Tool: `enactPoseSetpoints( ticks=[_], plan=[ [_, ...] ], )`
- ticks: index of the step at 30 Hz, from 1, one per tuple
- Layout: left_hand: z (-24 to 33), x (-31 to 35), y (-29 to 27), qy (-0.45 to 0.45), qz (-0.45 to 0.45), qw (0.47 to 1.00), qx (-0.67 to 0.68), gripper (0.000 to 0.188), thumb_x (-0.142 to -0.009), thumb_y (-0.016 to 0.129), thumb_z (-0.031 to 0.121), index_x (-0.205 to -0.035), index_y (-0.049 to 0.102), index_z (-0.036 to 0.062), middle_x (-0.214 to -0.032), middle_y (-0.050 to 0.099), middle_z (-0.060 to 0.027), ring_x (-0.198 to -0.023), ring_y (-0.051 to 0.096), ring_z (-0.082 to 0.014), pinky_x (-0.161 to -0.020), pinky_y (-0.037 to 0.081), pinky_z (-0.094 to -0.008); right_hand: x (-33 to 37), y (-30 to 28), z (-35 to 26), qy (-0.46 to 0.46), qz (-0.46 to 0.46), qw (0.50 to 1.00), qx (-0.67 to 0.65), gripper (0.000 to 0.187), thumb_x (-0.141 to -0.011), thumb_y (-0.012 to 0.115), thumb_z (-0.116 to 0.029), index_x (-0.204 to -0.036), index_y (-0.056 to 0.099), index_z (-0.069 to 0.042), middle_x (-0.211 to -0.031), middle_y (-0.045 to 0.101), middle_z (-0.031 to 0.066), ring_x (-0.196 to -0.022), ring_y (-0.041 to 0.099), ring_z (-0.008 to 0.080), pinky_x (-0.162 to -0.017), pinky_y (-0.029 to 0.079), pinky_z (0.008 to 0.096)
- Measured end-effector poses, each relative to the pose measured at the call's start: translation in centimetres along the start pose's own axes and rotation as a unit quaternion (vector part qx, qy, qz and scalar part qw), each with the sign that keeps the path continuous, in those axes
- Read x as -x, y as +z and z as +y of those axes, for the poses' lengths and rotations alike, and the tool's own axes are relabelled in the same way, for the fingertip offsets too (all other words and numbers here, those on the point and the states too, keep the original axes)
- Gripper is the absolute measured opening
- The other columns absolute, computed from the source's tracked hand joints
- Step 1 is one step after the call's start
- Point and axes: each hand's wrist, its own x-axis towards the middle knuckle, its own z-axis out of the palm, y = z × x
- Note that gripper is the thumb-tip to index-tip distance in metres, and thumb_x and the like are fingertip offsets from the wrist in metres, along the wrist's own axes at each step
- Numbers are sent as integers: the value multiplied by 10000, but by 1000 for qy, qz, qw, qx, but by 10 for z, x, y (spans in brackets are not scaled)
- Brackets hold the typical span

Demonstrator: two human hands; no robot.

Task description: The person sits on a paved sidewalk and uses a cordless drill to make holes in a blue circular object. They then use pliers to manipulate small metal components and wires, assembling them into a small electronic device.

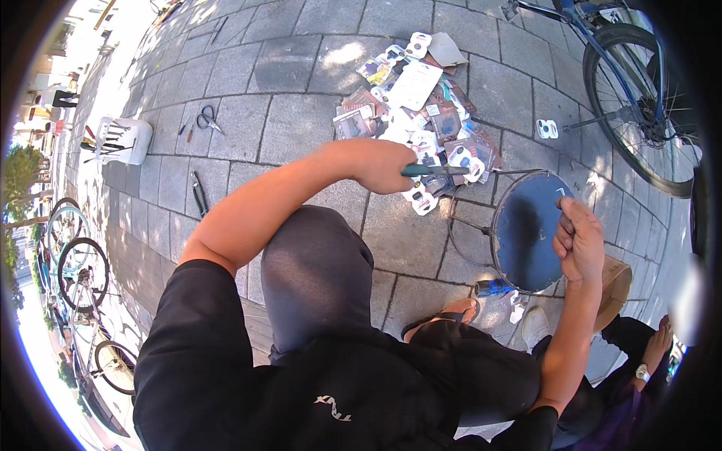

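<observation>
My left hand (385, 165) is closed round a tool with a green handle (413, 171). Its dark, narrow metal end (450, 171) points right, over the edge of a pile of carded packages (421, 113). Whether it is a file or a blade I cannot tell. My right hand (579, 239) is raised over the right side of a round blue stool (515, 207) with a dark patch on its top. Its fingers are pinched together. A tiny pale L-shaped thing shows at the fingertips, too small to name.
Scissors (209, 119), pliers (199, 194) and a white bucket of tools (134, 141) are on the paving, left. A blue can (492, 287) lies below the stool, near a cardboard box (617, 289). A bicycle (635, 105) stands right; another person's hand (659, 342) is lower right.
</observation>
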Motion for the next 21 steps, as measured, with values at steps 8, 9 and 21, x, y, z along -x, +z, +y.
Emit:
enactPoseSetpoints(
  ticks=[8,9,21],
  plan=[
    [-192,-29,176,-191,177,965,15,413,-1000,708,361,-1174,668,-12,-1048,747,-294,-1024,721,-497,-900,559,-548,13,27,25,-206,5,946,252,202,-975,835,-155,-1066,791,19,-783,623,-62,-703,509,12,-603,415,229],
    [-199,-24,184,-183,184,966,-14,449,-985,737,360,-1230,668,-10,-1075,755,-275,-1036,727,-476,-925,565,-529,22,35,16,-186,8,945,270,194,-968,839,-153,-1046,787,16,-765,591,-73,-695,481,16,-596,398,237],
    [127,7,-33,286,135,901,298,387,-1044,758,149,-1386,672,-7,-1268,688,-89,-1139,662,-132,-939,598,-307,58,60,-21,-485,33,790,375,211,-890,868,-111,-1073,791,-41,-737,549,62,-582,522,172,-543,425,344]
  ],
)
